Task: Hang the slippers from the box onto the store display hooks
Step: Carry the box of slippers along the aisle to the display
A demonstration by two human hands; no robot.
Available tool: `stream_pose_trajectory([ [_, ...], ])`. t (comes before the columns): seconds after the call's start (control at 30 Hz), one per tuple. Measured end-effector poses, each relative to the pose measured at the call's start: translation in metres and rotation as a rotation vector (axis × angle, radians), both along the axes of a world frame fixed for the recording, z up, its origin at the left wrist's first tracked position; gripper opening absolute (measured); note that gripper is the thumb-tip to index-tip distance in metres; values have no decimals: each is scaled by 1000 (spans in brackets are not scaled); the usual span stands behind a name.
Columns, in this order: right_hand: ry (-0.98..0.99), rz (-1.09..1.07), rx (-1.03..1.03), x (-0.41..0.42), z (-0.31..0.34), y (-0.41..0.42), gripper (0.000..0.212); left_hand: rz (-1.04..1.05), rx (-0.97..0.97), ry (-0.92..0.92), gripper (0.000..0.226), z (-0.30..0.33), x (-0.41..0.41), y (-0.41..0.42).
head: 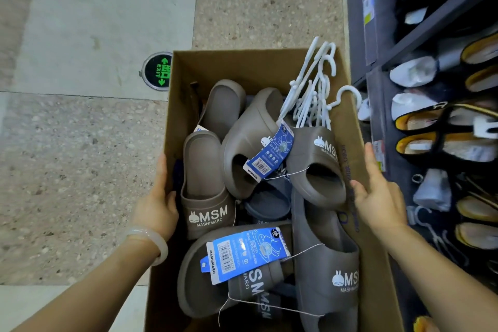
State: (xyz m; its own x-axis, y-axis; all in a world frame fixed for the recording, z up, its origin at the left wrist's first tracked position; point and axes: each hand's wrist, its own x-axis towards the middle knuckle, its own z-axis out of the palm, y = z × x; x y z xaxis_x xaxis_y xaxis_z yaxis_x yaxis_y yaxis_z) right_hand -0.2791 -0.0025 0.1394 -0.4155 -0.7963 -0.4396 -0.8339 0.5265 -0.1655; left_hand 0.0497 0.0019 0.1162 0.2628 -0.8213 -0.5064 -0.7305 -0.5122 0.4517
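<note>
A brown cardboard box [253, 63] stands on the floor in front of me, filled with several taupe slippers [204, 197] printed "MSM MASHIMARO". Blue paper tags [244, 256] hang from some on thin string. A bunch of white plastic hangers [314, 94] lies in the box's far right corner. My left hand [156, 207] grips the box's left wall, thumb inside, with a pale bangle on the wrist. My right hand [377, 194] rests flat on the box's right wall, fingers spread. No display hooks are visible.
A dark store shelf [436, 16] runs along the right, holding black and yellow-lined shoes [442, 143] close beside the box. The terrazzo floor [80, 143] extends left and beyond, with a round green exit marker [157, 71] set in it by the box's far left corner.
</note>
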Motion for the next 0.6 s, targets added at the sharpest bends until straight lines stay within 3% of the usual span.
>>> stream_pose_trajectory([
  [0.43,-90,51,-193,100,300,-84,77,-48,-154,-23,76,326,107,-87],
  [0.6,-126,98,-291,120,385,-129,79,-61,-233,-85,78,407,139,-134],
])
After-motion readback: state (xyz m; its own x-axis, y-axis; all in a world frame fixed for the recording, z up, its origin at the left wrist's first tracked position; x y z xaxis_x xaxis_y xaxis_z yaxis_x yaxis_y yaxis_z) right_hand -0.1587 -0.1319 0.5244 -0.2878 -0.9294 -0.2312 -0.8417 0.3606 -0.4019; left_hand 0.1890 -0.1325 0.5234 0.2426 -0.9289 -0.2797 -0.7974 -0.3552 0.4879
